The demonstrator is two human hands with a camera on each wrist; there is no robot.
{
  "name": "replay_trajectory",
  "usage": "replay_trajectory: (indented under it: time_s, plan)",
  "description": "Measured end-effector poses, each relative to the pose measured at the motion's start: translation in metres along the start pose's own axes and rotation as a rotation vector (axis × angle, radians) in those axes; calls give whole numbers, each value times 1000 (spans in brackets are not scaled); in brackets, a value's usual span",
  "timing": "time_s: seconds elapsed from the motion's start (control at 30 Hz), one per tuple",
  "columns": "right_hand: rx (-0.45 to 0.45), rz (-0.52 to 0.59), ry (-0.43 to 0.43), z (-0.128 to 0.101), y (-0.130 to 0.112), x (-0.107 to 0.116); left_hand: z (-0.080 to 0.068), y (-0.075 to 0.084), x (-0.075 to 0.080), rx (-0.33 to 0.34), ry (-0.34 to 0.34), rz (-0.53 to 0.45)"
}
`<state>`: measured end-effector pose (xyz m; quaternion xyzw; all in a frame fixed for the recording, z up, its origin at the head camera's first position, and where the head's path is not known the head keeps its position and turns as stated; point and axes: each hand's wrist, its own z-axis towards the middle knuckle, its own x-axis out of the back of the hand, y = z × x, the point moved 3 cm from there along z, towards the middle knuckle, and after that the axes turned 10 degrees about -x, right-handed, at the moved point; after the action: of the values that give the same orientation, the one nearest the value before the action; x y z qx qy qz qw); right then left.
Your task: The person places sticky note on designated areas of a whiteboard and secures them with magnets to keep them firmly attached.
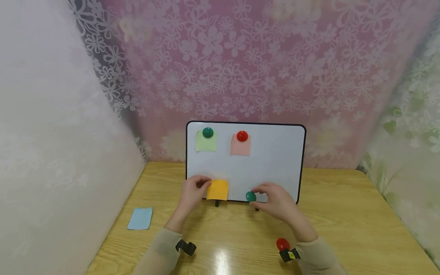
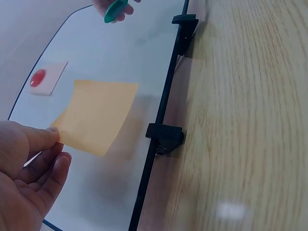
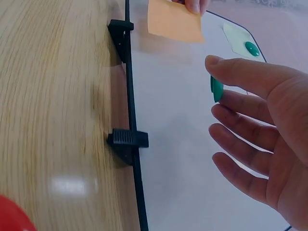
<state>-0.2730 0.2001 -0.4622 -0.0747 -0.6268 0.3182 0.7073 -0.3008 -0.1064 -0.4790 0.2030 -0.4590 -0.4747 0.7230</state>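
Note:
My left hand [image 1: 193, 192] pinches an orange sticky note [image 1: 217, 190] by its upper left corner, in front of the lower part of a whiteboard [image 1: 275, 160]. In the left wrist view the note [image 2: 98, 113] tilts, with its shadow on the board. My right hand [image 1: 275, 200] holds a round green magnet [image 1: 251, 196] between thumb and index finger, to the right of the note. The right wrist view shows that magnet [image 3: 217, 89] edge-on, the other fingers spread loosely. A gap lies between magnet and note.
Higher on the board, a green magnet [image 1: 207, 132] holds a light green note [image 1: 206, 144] and a red magnet [image 1: 242, 136] a pink note [image 1: 240, 148]. A blue note [image 1: 140, 219] lies left on the wooden table [image 1: 343, 214]. Another red magnet [image 1: 282, 243] lies near the right wrist.

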Motion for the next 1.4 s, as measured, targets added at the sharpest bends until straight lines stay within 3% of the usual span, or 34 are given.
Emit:
replay_trajectory:
  time_s: [0.8,1.4]
  plan:
    - [-3,-29,32,24,-37,-25,7,-4,-1,0,33,-24]
    - [28,-12,127,38,-53,-34,13,1,1,7,41,-13]
